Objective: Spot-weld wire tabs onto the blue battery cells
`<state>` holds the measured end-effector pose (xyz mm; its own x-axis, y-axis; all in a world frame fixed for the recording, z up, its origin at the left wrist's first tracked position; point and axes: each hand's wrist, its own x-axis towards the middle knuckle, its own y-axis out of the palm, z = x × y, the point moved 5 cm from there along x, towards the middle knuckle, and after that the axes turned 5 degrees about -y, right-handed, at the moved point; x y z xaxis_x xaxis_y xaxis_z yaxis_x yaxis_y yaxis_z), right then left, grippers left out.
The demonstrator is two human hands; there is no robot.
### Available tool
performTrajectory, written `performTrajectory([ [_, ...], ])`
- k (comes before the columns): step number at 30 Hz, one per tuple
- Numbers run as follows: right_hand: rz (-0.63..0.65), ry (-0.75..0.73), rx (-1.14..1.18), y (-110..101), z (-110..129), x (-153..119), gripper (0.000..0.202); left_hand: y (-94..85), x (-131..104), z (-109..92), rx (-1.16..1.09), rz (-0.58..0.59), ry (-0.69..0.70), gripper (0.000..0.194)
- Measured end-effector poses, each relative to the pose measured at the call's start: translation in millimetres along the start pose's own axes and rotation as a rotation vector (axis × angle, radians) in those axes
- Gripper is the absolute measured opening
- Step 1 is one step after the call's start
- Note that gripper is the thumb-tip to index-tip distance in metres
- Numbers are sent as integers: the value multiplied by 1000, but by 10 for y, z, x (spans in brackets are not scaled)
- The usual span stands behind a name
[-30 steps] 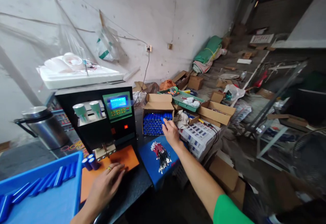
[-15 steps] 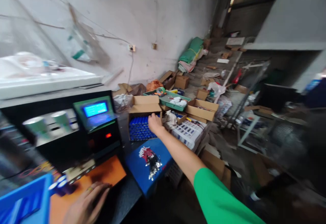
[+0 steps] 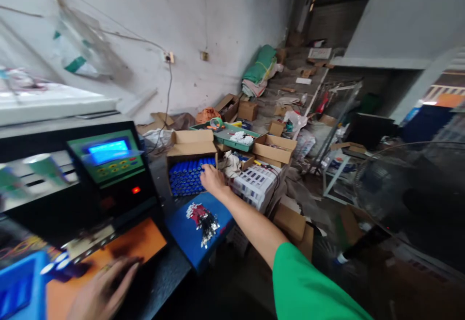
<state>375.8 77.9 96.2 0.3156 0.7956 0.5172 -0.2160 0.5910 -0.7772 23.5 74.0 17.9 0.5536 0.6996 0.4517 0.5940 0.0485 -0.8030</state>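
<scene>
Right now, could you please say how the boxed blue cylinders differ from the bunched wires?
The blue cylinders are thick; the wires are thin. The cylinders lie stacked inside the cardboard box; the wires lie bunched outside it. The cylinders look blue; the wires, red and black. Both are groups of many pieces.

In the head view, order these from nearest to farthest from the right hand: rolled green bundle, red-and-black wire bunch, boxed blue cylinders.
1. Boxed blue cylinders, right at the right hand.
2. Red-and-black wire bunch, toward the camera.
3. Rolled green bundle, far background.
</scene>
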Motion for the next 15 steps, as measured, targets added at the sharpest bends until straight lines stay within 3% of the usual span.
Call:
performTrajectory([
  [6,303,96,299,478,-243,-626,17,-137,-14,-291,-77,34,-38,40],
  [15,425,171,220,840,-223,-736,15,-152,-78,-343,-133,61,-105,39],
])
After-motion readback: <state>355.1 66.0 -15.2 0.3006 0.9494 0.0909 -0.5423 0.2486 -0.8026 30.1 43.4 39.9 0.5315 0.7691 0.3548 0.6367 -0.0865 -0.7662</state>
